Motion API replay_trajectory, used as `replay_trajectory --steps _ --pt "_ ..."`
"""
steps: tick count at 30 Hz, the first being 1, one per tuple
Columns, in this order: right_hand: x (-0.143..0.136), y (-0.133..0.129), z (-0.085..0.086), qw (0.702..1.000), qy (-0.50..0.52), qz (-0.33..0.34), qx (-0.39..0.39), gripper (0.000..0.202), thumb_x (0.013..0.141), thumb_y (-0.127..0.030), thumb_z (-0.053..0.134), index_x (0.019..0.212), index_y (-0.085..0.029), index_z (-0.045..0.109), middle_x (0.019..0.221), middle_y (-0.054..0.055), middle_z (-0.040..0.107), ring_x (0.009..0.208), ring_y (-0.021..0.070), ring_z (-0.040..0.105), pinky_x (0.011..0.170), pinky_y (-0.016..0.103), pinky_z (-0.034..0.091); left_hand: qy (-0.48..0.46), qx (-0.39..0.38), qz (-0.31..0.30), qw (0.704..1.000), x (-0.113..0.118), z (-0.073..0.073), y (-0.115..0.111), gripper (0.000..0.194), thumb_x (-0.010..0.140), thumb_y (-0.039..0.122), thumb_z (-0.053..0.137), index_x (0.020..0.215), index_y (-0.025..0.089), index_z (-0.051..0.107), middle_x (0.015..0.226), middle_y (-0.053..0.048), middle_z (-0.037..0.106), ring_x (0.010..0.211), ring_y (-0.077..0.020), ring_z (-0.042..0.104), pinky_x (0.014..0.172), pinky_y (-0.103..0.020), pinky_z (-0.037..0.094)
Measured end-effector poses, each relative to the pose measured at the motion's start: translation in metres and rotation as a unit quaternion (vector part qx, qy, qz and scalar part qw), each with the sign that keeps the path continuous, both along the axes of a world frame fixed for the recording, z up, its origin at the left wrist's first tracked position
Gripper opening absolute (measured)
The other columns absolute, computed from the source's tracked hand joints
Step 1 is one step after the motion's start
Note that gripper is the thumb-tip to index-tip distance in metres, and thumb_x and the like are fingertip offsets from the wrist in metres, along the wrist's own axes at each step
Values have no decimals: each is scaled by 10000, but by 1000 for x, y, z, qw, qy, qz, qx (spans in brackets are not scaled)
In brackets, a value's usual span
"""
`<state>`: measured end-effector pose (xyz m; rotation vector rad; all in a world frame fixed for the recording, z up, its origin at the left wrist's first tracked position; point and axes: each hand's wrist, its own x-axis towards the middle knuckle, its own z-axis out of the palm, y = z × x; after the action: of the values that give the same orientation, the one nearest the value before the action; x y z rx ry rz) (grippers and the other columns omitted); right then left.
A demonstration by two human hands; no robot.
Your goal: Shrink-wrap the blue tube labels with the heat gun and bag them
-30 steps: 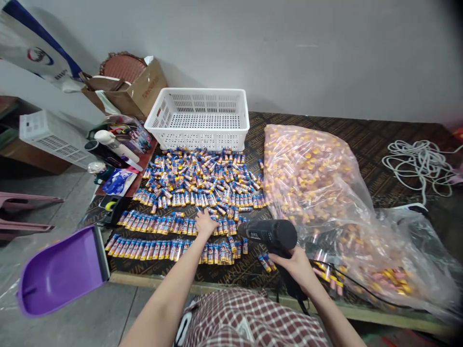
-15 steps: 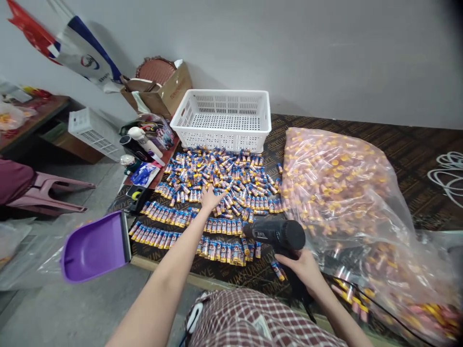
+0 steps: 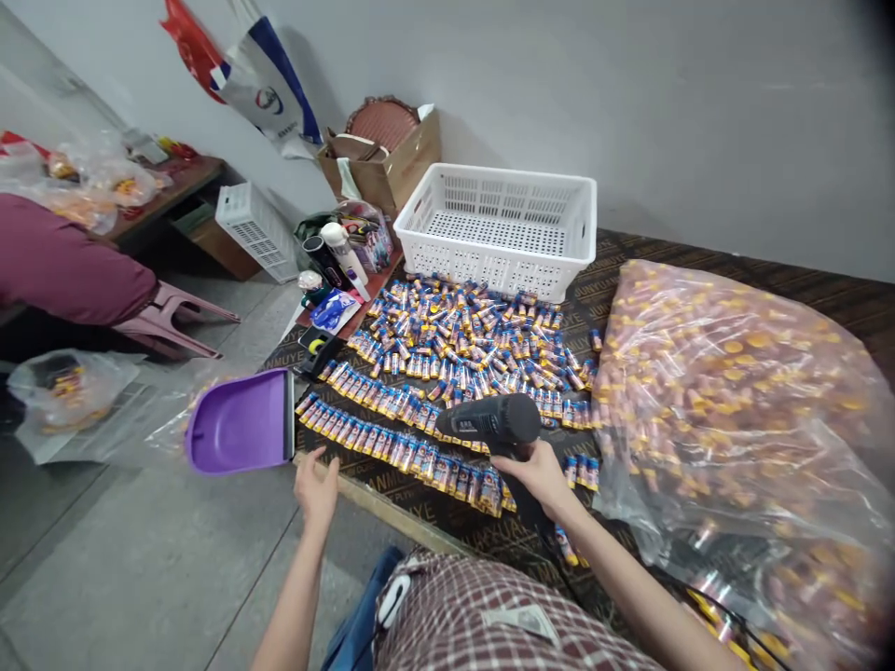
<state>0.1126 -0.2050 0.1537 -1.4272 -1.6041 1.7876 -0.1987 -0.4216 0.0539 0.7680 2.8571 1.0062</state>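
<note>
My right hand is closed around the handle of a black hair dryer. Its nozzle points left, over rows of small blue-and-yellow capped tubes with printed wraps. My left hand holds nothing, fingers apart, near the table's front edge and the left end of the nearest row. Behind the rows lies a loose heap of the same tubes. A few more tubes stand or lie to the right of my right hand, and the dryer hides part of the rows.
A white plastic crate stands behind the heap. On the right, a large clear bag is full of yellow-capped pieces. Left are a purple dustpan, bottles and a pink stool with a seated person. A cord trails at lower right.
My left hand has drawn back from the heap to the front left edge. The dryer, still in my right hand, has moved left relative to the rows. The view has turned left.
</note>
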Motion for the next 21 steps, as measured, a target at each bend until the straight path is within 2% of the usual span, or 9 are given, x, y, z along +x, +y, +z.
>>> replay_trajectory --steps 2,4,7,9,11,14,18,21 --pt "-18 2 -1 1000 7 10 2 350 561 -286 722 848 -89 683 834 105 718 771 256 643 692 344 487 -25 -24 36 999 2 -7 -21 367 691 369 504 963 147 610 961 -121 630 934 -277 568 864 -435 429" --pt "-31 2 0 999 25 25 1 347 556 -260 718 858 -93 679 849 98 716 772 241 638 696 328 478 -54 -39 53 996 6 -12 -29 374 681 363 498 968 152 610 972 -118 635 942 -277 572 861 -431 431" --pt "-36 -1 4 998 44 44 -1 354 565 -248 714 884 -99 677 876 87 714 783 227 634 712 315 469 -98 -35 40 994 12 -14 -26 404 673 388 501 988 156 604 1024 -122 632 982 -275 570 865 -416 436" --pt "-26 -4 8 998 32 48 4 355 577 -262 714 889 -97 680 880 85 714 786 229 633 717 319 467 -119 -27 28 992 15 -14 -20 419 669 412 510 991 161 604 1038 -123 634 986 -273 576 863 -409 441" --pt "-5 -8 12 999 6 37 13 350 584 -288 719 874 -96 685 881 89 714 791 238 632 716 329 469 -134 -17 14 991 17 -15 -15 426 664 428 518 987 165 606 1033 -123 641 978 -267 587 865 -401 444" --pt "42 -15 19 1000 -24 -6 18 359 583 -322 732 861 -99 690 892 100 715 803 252 636 719 343 479 -150 -5 -10 989 18 -17 -11 451 656 453 519 986 160 610 1015 -128 649 969 -264 595 858 -388 451" --pt "118 -30 31 993 -60 -99 -11 377 580 -361 749 846 -99 690 849 116 719 767 261 652 685 352 503 -167 -15 -27 985 21 -21 -10 492 642 486 512 995 158 615 970 -127 658 906 -267 610 833 -400 458" --pt "163 -43 37 981 -81 -171 -42 390 575 -376 760 840 -100 685 823 126 720 735 268 664 639 352 520 -171 -19 -44 984 27 -23 -8 491 636 494 516 982 162 621 952 -120 663 875 -265 616 833 -407 456"
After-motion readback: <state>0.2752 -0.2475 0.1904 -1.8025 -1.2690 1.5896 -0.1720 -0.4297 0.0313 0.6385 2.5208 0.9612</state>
